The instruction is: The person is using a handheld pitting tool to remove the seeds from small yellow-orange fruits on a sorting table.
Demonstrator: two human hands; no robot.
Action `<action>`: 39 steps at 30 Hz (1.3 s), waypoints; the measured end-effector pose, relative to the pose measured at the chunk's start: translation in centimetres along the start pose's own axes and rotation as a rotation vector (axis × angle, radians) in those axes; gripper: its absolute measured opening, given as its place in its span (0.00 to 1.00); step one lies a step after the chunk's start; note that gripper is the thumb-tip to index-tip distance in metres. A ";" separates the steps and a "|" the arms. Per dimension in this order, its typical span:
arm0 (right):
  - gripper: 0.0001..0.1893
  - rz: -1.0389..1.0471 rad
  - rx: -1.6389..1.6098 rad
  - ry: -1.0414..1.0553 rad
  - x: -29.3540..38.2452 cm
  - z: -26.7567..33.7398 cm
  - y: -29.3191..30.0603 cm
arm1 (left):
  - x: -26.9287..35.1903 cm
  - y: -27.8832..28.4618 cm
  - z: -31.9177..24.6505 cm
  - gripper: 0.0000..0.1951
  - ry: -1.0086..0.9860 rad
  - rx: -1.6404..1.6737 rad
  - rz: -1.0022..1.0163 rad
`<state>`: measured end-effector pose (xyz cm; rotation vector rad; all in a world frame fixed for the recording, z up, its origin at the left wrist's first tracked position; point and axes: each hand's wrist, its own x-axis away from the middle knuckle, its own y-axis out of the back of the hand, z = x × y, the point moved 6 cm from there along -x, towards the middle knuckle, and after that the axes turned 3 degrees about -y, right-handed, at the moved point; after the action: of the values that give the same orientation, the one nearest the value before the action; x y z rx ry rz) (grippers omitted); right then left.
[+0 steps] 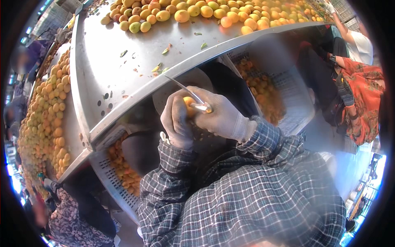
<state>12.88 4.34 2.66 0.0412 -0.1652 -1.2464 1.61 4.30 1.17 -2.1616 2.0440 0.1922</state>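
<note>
Both hands wear pale knitted gloves and meet in front of my body, below the table's raised edge. My left hand [178, 122] is closed around an orange-yellow apricot [189, 106], of which only part shows between the hands. In my right hand [217, 112] is a slim metal knife [184, 88], its blade pointing up and left past the fruit. A short shiny metal part beside the blade lies against the apricot; its exact shape is unclear. Fingers hide the knife's grip.
A steel sorting table [98, 55] with a raised rim carries piled apricots [182, 16] and loose leaves. Crates of halved apricots stand at left [114, 173] and right [296, 105]. Another apricot heap [46, 102] lies leftward. Co-workers sit at right [361, 98] and lower left [74, 216].
</note>
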 end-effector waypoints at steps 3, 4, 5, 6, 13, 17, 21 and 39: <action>0.25 0.049 0.011 -0.038 0.0 1.0 -0.2 | 0.2 0.2 0.0 0.24 -0.017 -0.007 -0.016; 0.23 0.091 -0.036 -0.144 0.2 0.7 -0.5 | 0.3 0.0 0.0 0.24 -0.016 -0.005 -0.015; 0.21 0.133 -0.084 -0.250 0.4 0.4 -0.7 | 0.3 0.1 -0.1 0.22 -0.039 0.030 -0.058; 0.21 0.131 -0.085 -0.251 0.5 0.7 -0.6 | 0.3 0.2 -0.2 0.21 -0.061 0.066 -0.100; 0.13 0.237 0.023 -0.474 0.5 -0.2 -0.6 | 0.2 -0.3 -0.8 0.22 -0.160 -0.320 0.040; 0.10 0.229 0.087 -0.471 -0.7 -1.9 -1.1 | 0.4 0.5 2.1 0.19 -0.008 -0.089 -0.006; 0.12 0.204 0.214 -0.317 -1.7 -4.2 -0.9 | 0.2 0.4 4.2 0.16 0.143 0.045 -0.076; 0.07 -0.143 0.183 -0.274 2.7 -4.4 -0.3 | -1.3 1.3 3.6 0.26 0.048 0.035 -0.138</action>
<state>14.05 1.37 -1.45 0.0408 -0.5221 -1.3741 0.34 6.25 -2.08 -2.2959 1.8978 0.0872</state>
